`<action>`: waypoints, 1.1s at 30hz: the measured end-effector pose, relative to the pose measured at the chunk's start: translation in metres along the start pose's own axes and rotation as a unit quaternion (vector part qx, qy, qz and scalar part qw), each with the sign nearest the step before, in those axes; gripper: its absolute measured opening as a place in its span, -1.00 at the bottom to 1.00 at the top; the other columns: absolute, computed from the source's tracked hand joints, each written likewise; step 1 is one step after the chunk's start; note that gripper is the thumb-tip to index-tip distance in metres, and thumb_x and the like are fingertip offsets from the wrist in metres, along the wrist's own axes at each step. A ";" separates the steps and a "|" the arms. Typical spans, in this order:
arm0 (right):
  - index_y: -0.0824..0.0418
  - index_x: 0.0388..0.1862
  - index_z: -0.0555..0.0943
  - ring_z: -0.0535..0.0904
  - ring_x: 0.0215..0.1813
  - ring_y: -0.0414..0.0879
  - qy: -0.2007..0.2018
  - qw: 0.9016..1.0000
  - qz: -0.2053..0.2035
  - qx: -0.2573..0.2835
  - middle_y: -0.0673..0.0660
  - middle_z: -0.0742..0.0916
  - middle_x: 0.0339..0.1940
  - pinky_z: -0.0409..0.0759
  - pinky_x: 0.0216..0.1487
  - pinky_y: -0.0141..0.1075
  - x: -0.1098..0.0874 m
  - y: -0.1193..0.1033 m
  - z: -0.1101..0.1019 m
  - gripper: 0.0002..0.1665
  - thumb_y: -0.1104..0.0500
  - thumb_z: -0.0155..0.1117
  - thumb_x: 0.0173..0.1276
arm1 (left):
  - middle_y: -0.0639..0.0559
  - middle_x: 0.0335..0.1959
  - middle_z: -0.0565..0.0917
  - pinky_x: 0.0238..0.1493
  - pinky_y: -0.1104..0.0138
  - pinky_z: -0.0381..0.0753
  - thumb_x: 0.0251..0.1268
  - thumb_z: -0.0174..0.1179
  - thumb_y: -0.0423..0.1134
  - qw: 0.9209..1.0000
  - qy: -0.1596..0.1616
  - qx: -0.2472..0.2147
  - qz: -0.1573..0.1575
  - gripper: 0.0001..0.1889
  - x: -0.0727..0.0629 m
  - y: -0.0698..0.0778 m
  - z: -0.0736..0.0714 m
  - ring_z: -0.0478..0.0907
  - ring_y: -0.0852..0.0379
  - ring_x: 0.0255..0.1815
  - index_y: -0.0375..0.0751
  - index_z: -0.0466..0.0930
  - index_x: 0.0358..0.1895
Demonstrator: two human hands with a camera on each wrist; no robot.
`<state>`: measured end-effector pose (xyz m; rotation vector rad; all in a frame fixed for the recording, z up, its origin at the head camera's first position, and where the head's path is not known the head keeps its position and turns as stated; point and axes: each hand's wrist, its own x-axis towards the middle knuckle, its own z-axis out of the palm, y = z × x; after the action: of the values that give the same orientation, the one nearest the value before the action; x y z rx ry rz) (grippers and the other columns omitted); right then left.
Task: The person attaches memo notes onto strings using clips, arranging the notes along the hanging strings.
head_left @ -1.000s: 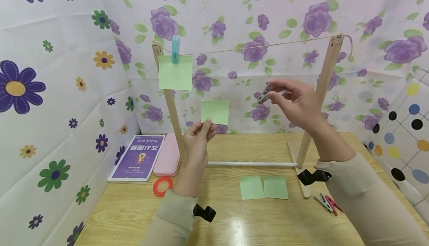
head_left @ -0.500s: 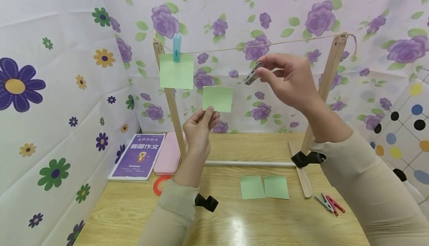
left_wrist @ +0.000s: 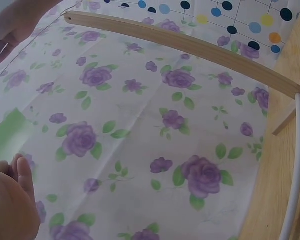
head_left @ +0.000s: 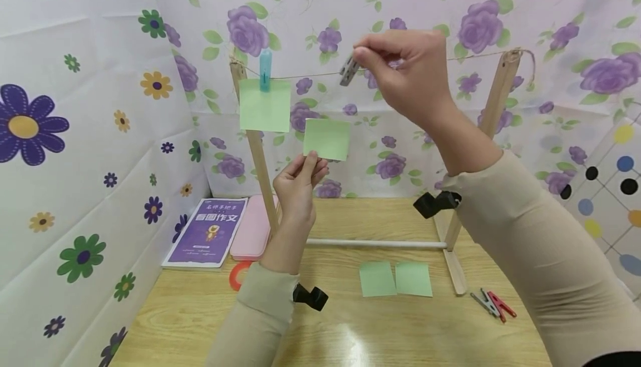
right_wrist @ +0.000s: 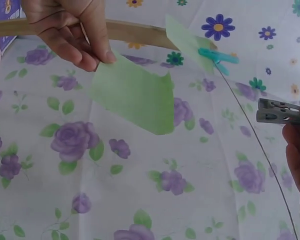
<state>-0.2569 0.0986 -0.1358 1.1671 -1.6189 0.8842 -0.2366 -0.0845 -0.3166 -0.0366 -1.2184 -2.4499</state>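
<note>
My left hand [head_left: 299, 183] pinches a green sticky note [head_left: 327, 139] by its lower edge, thumb in front, holding it upright below the string. Up at the string [head_left: 312, 75], my right hand [head_left: 413, 72] pinches a grey clothespin [head_left: 349, 70] between thumb and forefinger, its free end pointing down and left. In the right wrist view the grey clothespin [right_wrist: 280, 111] is apart from the held note [right_wrist: 135, 95]. A second green note [head_left: 265, 105] hangs at the string's left end under a light blue clothespin [head_left: 265, 70].
Wooden posts [head_left: 261, 180] carry the string, with a white rod [head_left: 375, 243] between them low down. Two green notes [head_left: 377, 279] lie on the table [head_left: 400, 333]. Grey and red clothespins [head_left: 501, 304] lie at right. A purple book [head_left: 205, 233], pink case [head_left: 252, 228] and red tape roll [head_left: 239, 275] sit left.
My right hand has risen and moved left with the grey clothespin, up to the string. My left hand has lifted its note higher, closer to the string.
</note>
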 end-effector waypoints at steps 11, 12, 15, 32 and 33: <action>0.27 -0.25 0.83 0.66 -0.36 -0.41 -0.034 0.994 0.098 -0.018 0.13 0.83 -0.31 0.68 -0.17 -0.52 0.021 0.002 0.008 -0.83 0.20 0.37 0.44 | -0.05 -0.37 0.77 -0.13 0.37 0.78 0.29 0.40 -0.32 1.000 0.005 -0.022 0.006 -0.86 0.005 0.007 0.009 0.77 0.16 -0.37 -0.28 0.62 -0.28; 0.27 -0.24 0.83 0.65 -0.37 -0.41 -0.037 0.994 0.101 -0.019 0.12 0.83 -0.30 0.68 -0.17 -0.53 0.021 0.003 0.009 -0.83 0.20 0.37 0.44 | -0.05 -0.37 0.77 -0.13 0.37 0.78 0.29 0.41 -0.32 1.000 0.004 -0.025 0.005 -0.86 0.005 0.007 0.010 0.77 0.16 -0.37 -0.28 0.62 -0.29; 0.25 -0.23 0.83 0.64 -0.37 -0.43 -0.051 0.992 0.114 -0.028 0.11 0.84 -0.29 0.67 -0.17 -0.54 0.022 0.005 0.012 -0.82 0.18 0.37 0.44 | -0.06 -0.37 0.77 -0.12 0.37 0.78 0.29 0.41 -0.31 1.000 -0.001 -0.030 0.009 -0.85 0.007 0.008 0.013 0.77 0.16 -0.36 -0.28 0.62 -0.28; 0.23 -0.17 0.82 0.76 -0.18 -0.12 -0.130 0.981 0.135 -0.050 0.11 0.83 -0.21 0.66 -0.04 -0.49 0.026 -0.001 0.021 -0.81 0.14 0.39 0.43 | -0.08 -0.38 0.75 -0.12 0.33 0.79 0.27 0.43 -0.31 0.998 0.012 -0.051 0.042 -0.86 0.013 0.015 0.028 0.76 0.14 -0.36 -0.26 0.64 -0.33; 0.22 -0.16 0.82 0.77 -0.17 -0.11 -0.131 0.981 0.135 -0.050 0.12 0.83 -0.20 0.66 -0.03 -0.48 0.027 -0.001 0.022 -0.82 0.14 0.39 0.42 | -0.07 -0.37 0.75 -0.11 0.34 0.79 0.27 0.43 -0.31 0.998 0.012 -0.051 0.043 -0.86 0.013 0.015 0.029 0.76 0.15 -0.35 -0.25 0.64 -0.33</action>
<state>-0.2645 0.0708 -0.1173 1.0405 -2.0499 0.8311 -0.2473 -0.0748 -0.2848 -0.0868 -1.0585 -2.4286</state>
